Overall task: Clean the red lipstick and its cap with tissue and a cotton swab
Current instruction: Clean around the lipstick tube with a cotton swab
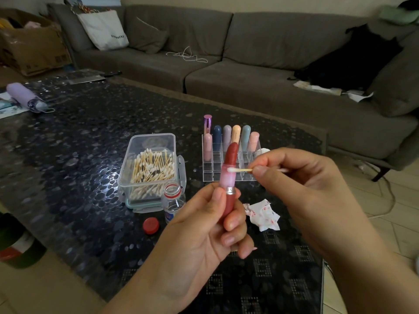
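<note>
Above the dark tabletop (90,137), the left hand (204,230) holds the red lipstick (229,180) upright, fingers wrapped round its base. The right hand (301,186) pinches a cotton swab (240,170), its tip touching the pink collar below the bullet. Swabbing looks underway; next calls for turning the tube gently. A stained tissue (263,215) lies below. I can't spot the cap.
</note>
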A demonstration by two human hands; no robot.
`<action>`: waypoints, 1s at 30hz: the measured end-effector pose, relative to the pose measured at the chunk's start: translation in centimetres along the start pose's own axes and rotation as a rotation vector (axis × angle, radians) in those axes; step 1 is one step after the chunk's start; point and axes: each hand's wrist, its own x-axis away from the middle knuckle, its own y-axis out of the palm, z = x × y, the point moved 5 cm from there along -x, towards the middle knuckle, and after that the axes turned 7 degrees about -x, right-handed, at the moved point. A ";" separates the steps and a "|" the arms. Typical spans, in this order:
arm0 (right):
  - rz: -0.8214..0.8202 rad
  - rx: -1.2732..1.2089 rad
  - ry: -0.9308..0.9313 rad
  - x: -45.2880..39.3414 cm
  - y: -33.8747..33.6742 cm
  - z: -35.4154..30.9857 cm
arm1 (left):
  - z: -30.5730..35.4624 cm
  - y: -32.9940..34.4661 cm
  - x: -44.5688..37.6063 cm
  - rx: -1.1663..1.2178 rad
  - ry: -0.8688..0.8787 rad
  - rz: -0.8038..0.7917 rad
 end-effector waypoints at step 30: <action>0.028 0.212 -0.118 0.5 0.5 -0.7 | 0.5 -0.3 0.2 -0.102 0.039 0.163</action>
